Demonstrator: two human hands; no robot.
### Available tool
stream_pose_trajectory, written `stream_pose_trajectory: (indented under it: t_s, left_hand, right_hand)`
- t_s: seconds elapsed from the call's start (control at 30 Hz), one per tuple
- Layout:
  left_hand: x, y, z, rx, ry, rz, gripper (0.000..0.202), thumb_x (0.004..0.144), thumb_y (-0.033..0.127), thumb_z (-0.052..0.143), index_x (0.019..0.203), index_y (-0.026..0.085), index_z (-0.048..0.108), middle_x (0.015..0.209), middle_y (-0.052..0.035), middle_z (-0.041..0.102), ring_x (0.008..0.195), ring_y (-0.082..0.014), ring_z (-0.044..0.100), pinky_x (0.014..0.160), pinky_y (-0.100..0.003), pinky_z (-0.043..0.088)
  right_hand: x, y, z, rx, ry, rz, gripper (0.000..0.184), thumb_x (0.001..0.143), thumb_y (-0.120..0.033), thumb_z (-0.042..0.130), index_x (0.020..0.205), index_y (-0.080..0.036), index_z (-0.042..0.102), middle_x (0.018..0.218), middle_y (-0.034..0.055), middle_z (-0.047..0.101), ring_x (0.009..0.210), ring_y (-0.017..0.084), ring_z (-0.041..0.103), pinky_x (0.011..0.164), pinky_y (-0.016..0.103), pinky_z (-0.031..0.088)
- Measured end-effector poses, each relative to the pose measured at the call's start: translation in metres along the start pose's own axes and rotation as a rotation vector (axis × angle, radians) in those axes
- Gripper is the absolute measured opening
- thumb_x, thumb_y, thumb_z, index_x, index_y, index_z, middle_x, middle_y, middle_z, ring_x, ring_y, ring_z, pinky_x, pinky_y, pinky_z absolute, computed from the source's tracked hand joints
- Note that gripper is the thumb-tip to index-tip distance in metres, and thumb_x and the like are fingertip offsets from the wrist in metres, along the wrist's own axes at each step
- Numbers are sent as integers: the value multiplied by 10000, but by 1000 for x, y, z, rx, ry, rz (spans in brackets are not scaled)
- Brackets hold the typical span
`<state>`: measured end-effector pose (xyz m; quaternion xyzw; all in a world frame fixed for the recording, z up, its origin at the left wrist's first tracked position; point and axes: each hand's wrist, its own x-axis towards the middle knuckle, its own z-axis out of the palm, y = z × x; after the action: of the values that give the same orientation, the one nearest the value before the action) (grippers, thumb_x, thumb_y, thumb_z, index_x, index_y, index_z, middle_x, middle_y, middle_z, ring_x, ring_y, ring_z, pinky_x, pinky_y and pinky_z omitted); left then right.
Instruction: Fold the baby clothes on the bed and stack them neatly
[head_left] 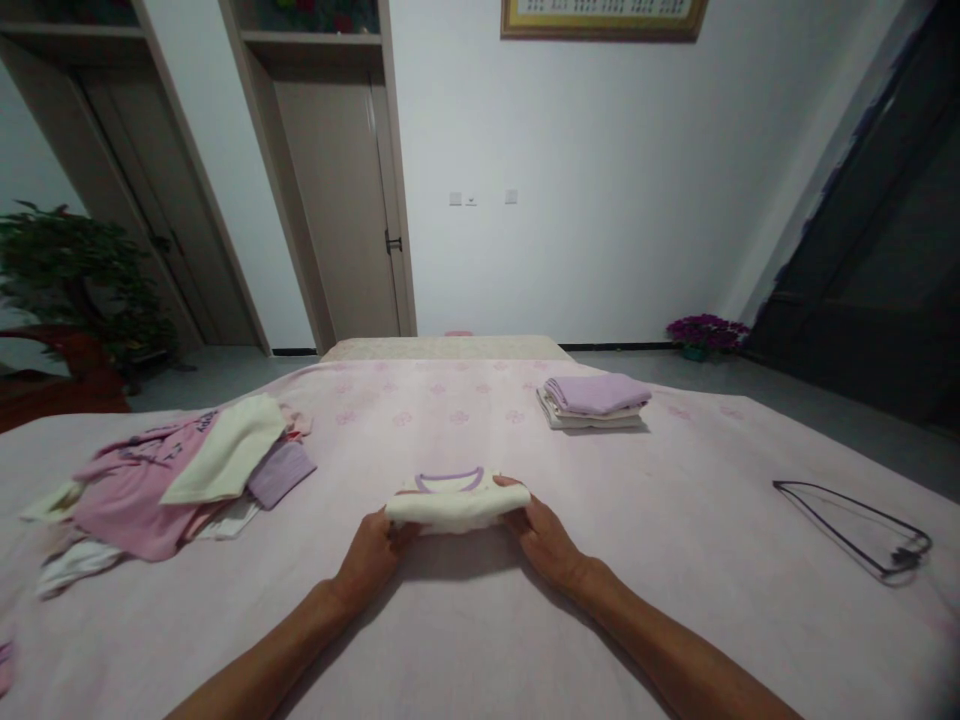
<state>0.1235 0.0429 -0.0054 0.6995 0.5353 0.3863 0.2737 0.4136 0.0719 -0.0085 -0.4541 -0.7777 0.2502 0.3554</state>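
Observation:
A cream shirt [457,508] with a purple-trimmed round neckline lies partly folded in front of me, its near edge lifted off the sheet. My left hand [379,545] grips the left end of that edge, its fingertips tucked under the cloth. At the right end my right hand [541,535] is closed on the same shirt, thumb on top. A neat stack of folded clothes [596,396], purple on top of cream and white, sits beyond my right hand. To the left is a loose heap of clothes [150,490] in pink, cream, purple and white.
A pale pink flowered sheet [480,640] covers the broad surface. On its right side lies a thin black frame-like object [851,525]. Behind stand a door [337,200] and a white wall, with purple flowers [706,332] on the floor. A leafy plant [75,275] is at left.

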Motion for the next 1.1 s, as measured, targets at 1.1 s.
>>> stream_pose_trajectory:
  t_s: [1.1]
  left_hand:
    - [65,4,37,754,-63,86,507,1013,379,335,1443,144,462,1549,-189,389,1454,-348,315,1147,-561,279]
  right_hand:
    - [78,-21,44,-603,-198,-55,586,1022,-477,285,1497,-155,405,1570,115,372,1480,263,247,1204,483,145]
